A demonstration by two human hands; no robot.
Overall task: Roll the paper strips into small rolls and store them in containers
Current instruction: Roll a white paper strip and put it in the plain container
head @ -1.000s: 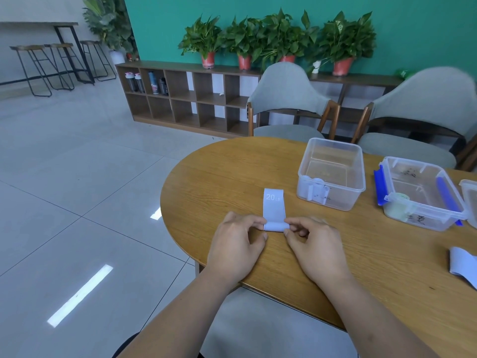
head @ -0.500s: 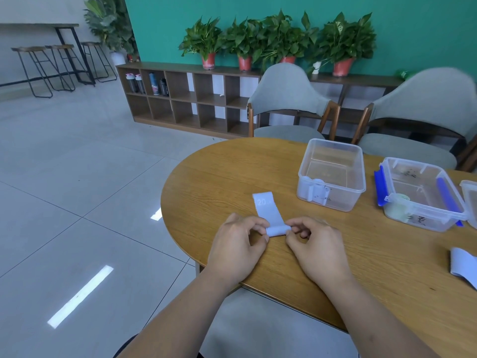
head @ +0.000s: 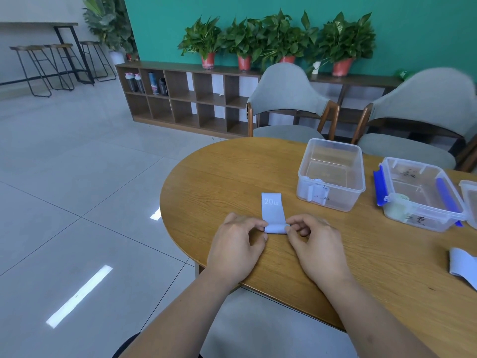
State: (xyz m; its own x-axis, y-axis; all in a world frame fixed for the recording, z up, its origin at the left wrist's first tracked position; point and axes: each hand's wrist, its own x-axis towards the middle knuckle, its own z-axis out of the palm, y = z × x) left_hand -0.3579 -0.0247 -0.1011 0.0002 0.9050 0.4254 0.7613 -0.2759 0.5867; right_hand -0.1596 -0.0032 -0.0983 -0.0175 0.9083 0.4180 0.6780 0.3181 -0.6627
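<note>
Flat on the worktop [head: 219, 182], paper strip [head: 272, 209] runs lengthwise near-to-far, its rolled end nearest; left hand [head: 236, 245] and right hand [head: 316, 244] each pinch that roll's ends.

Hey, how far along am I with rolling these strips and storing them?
Done: small rolls sit in the open clear container, one more in the blue-clipped container. In hand: left hand and right hand pinch the rolled end of the 20 LB strip; most lies flat. Left: finish it, store it, then roll the loose strip at the table's right edge.
</note>
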